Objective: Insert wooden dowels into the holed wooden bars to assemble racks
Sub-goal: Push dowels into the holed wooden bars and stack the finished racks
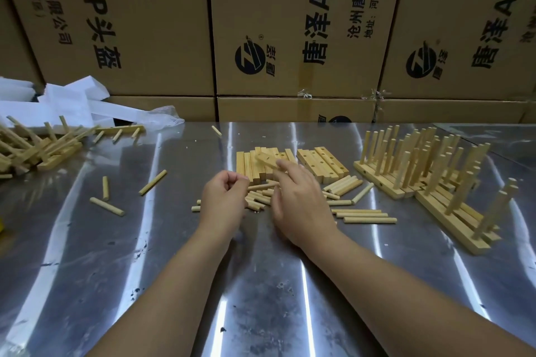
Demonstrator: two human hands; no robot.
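Bar (266, 160) apparently in right hand (301, 200) grip

bars (322, 164) behind dowels (365, 214) | standing racks (429, 165) right | heaped racks (34, 148) left | boxes (145, 23) behind table (261, 284)

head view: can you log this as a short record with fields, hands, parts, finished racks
table: reflective metal sheet
left hand: fingers curled, appears to pinch a dowel
right hand: pinches a holed bar, blurred, above the bar stack
bar stack: holed bars side by side, just behind the hands
loose dowels: scattered around and between the hands
finished racks: right side, dowels upright
heaped racks: far left edge, tumbled
background: cardboard boxes
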